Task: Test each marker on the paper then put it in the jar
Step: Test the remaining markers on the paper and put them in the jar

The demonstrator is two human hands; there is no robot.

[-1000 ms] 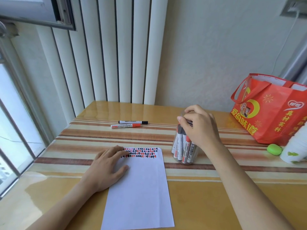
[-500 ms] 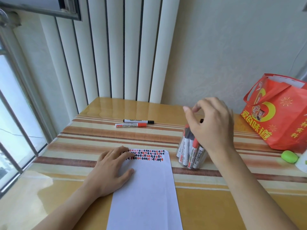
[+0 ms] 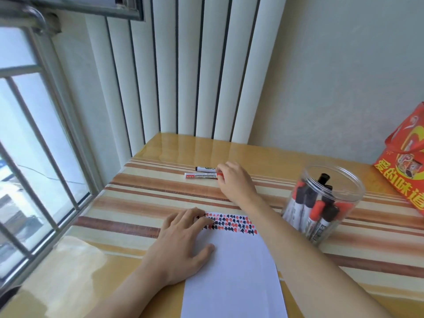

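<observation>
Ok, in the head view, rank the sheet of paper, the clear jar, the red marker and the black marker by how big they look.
1. paper
2. jar
3. red marker and black marker: unranked, since the right hand covers one end of each.

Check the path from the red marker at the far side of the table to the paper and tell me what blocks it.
Nothing visible does. The right hand is already at the red marker, fingers on its cap end. Between it and the paper lies only bare striped table; the left hand presses the paper's left edge.
</observation>
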